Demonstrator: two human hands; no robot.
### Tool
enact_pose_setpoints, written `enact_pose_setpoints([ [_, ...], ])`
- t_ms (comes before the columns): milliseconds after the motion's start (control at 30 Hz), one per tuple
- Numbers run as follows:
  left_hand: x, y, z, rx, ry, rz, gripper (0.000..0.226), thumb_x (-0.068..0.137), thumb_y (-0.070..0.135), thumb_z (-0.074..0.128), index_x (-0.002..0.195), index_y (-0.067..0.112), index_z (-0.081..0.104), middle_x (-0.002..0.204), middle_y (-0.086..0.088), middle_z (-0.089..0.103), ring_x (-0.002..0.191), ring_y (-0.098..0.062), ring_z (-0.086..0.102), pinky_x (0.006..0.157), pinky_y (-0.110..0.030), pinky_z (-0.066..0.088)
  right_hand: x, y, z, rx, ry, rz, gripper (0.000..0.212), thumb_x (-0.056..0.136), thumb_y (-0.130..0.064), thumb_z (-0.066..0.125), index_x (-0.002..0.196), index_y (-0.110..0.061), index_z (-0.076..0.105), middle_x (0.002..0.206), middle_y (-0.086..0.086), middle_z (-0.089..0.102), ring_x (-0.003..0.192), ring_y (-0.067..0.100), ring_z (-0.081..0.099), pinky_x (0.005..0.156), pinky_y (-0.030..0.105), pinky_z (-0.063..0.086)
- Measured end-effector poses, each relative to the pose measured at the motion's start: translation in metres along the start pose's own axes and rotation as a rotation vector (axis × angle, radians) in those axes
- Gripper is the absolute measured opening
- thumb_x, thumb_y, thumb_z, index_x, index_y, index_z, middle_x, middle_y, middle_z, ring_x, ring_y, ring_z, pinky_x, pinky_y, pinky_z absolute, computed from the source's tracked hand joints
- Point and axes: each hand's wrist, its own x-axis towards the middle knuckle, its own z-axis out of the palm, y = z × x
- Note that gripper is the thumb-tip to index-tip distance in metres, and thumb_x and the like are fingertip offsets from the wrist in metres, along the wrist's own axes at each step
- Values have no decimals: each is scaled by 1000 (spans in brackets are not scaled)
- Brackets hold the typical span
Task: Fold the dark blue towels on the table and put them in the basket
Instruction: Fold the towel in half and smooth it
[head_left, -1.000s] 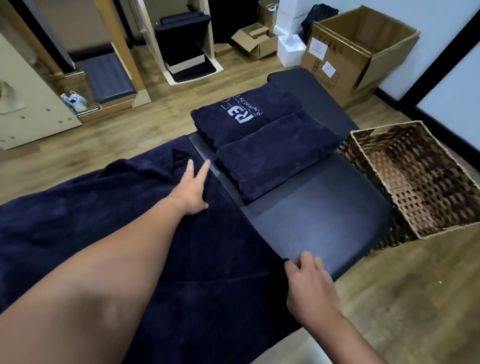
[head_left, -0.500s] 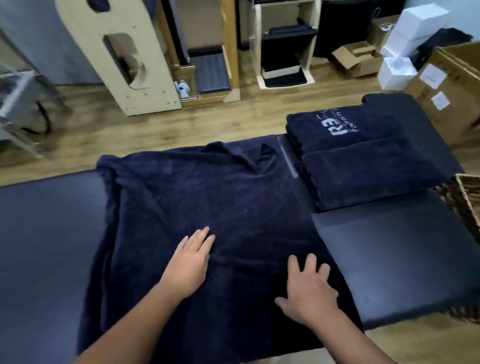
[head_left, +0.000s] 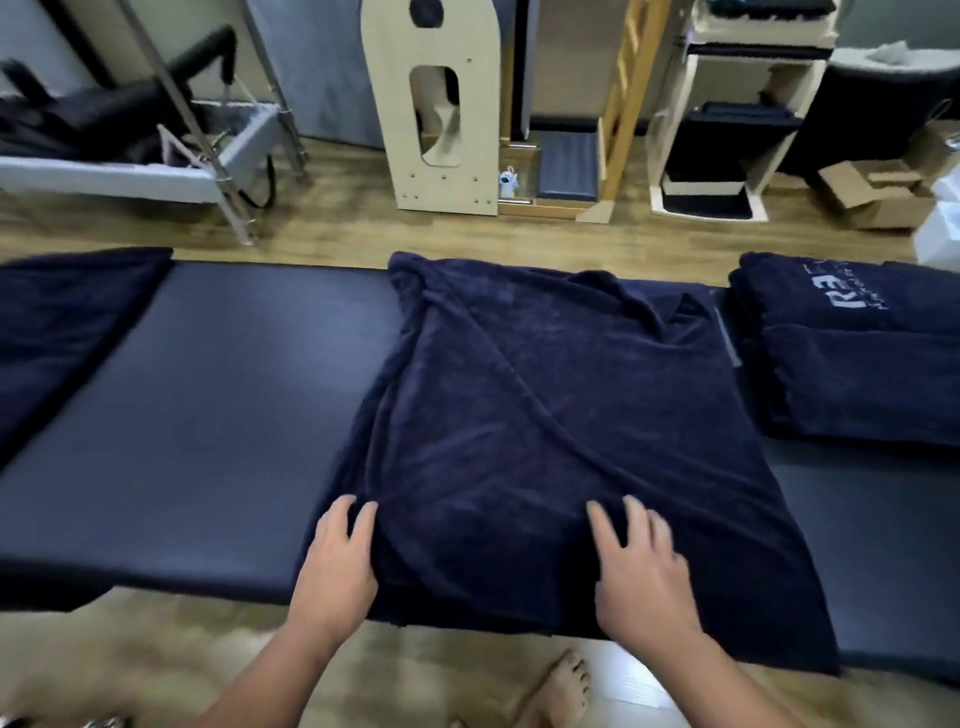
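Spread towel (head_left: 545, 415) mid-table (head_left: 208, 415); folded stack (head_left: 857, 364) right.

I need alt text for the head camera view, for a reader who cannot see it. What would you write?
Two bare hands, left hand and right hand, rest flat on a rumpled dark blue towel spread across a black padded table. Folded towels lie stacked at the right; another dark towel lies at the left.
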Motion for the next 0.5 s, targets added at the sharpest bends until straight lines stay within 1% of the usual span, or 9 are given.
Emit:
enact_pose_setpoints([
  [33, -7, -3, -3, -10, -13, -31, 69, 63, -9, 67, 131, 2, 58, 132, -17, 49, 109, -41, 57, 84, -48, 57, -7, -14, 7, 18, -51, -44, 91, 88, -33, 57, 157, -40, -2, 165, 8, -7, 148, 37, 3, 109, 54, 37],
  [100, -17, -15, -7, -8, 18, -65, 65, 64, -2, 74, 127, 2, 58, 119, -14, 50, 93, -38, 55, 71, -46, 56, -17, -34, 19, 34, -205, -63, 99, 88, -31, 58, 154, -45, -14, 162, 5, -27, 150, 40, -11, 110, 65, 27],
  [167, -20, -27, -10, -39, 30, -92, 61, 71, 8, 80, 126, 2, 56, 112, -13, 49, 90, -35, 51, 70, -47, 55, -19, -40, 26, 1, -280, -54, 111, 84, -23, 62, 151, -45, -24, 156, 4, -41, 149, 42, -21, 109, 71, 21],
  [200, -20, -31, -12, -69, 24, -100, 61, 74, 11, 79, 129, 3, 55, 112, -12, 48, 93, -34, 49, 75, -49, 55, -18, -39, 26, 0, -287, -48, 112, 84, -19, 62, 150, -46, -25, 156, 3, -43, 149, 41, -23, 109, 71, 21],
  [233, -21, -37, -14, -98, 8, -100, 62, 78, 13, 77, 134, 5, 53, 116, -11, 47, 99, -34, 48, 83, -49, 53, -17, -37, 25, 13, -284, -47, 110, 86, -17, 61, 151, -47, -22, 157, 2, -42, 150, 40, -22, 109, 71, 22],
  [300, -24, -44, -20, -79, -77, -56, 70, 77, 17, 69, 143, 13, 44, 130, -8, 42, 111, -31, 43, 95, -43, 47, -14, -32, 21, 72, -272, -58, 97, 93, -25, 59, 153, -51, -13, 161, -2, -35, 151, 37, -19, 108, 71, 26],
  [367, -26, -50, -25, 7, -136, 16, 80, 71, 23, 64, 147, 20, 37, 140, -4, 35, 117, -29, 40, 96, -40, 45, -11, -28, 17, 122, -271, -73, 83, 98, -34, 54, 154, -51, -4, 163, -4, -28, 152, 34, -17, 108, 71, 28],
  [400, -26, -52, -28, 27, -157, 46, 82, 71, 23, 64, 148, 20, 34, 141, -3, 32, 118, -28, 39, 97, -39, 45, -11, -28, 16, 136, -272, -79, 78, 99, -37, 52, 155, -51, -1, 164, -5, -27, 153, 34, -16, 108, 71, 28],
  [500, -17, -58, -32, 11, -209, 123, 78, 76, 17, 65, 148, 18, 34, 137, -3, 31, 118, -25, 38, 97, -34, 46, -12, -27, 18, 141, -263, -84, 71, 102, -39, 46, 155, -50, 0, 165, -5, -26, 153, 33, -16, 108, 71, 28],
])
